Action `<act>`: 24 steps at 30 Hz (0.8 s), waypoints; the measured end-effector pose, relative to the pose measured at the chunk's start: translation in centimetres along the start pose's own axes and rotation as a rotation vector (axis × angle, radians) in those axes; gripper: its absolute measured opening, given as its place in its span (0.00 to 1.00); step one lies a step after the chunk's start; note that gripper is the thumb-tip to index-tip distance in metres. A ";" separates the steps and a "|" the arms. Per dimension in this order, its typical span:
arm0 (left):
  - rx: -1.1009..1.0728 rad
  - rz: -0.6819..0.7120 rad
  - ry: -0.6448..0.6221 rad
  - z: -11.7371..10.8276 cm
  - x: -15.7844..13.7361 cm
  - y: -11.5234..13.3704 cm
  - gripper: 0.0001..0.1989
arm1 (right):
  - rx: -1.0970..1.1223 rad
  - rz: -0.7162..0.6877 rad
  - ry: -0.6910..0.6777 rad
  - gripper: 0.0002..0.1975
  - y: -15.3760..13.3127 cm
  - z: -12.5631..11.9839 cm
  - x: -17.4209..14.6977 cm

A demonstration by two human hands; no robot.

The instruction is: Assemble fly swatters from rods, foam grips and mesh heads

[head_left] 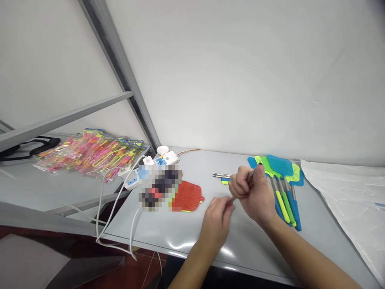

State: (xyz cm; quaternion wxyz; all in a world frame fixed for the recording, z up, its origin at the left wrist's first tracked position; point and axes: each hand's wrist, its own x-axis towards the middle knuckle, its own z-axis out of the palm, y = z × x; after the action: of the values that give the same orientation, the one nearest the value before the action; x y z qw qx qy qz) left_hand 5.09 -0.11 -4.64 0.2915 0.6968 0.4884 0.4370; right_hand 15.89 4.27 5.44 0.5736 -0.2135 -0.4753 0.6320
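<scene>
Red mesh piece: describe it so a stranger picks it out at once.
On the gray table, find the white power strips at the left. Slightly right and nearer the front edge lies the flat red mesh piece, a short stub pointing right. Red sets it apart from the blue and green swatters farther right.

I see a plain off-white wall (225,88) filling the upper view, marked by a few small specks (314,104). On the left I make out a grey metal post (105,40) slanting through the view, with a crossbar (75,113) meeting it. A smooth grey tabletop (162,230) runs along the wall, glossy with reflected light near its front edge. Below, I spot reddish-brown tiled floor (136,276).
</scene>
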 end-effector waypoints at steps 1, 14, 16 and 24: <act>-0.001 0.001 -0.004 0.0 0.0 0.0 0.08 | -0.007 -0.004 0.005 0.28 0.0 0.0 -0.1; -0.030 -0.026 -0.014 -0.2 0.0 0.1 0.08 | -0.327 0.082 0.002 0.20 1.9 -1.4 -1.1; -0.024 -0.027 -0.023 -0.1 0.0 0.1 0.07 | -0.292 0.085 -0.006 0.16 1.3 -1.6 -1.0; 0.034 -0.035 -0.106 0.4 0.0 -0.3 0.07 | -0.196 0.141 0.125 0.25 1.5 -1.2 -1.0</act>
State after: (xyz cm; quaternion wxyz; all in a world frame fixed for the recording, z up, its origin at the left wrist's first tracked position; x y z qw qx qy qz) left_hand 5.30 0.02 -5.05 0.3127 0.7150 0.4917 0.3862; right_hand 16.31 3.97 3.37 0.5325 -0.3406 -0.4820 0.6068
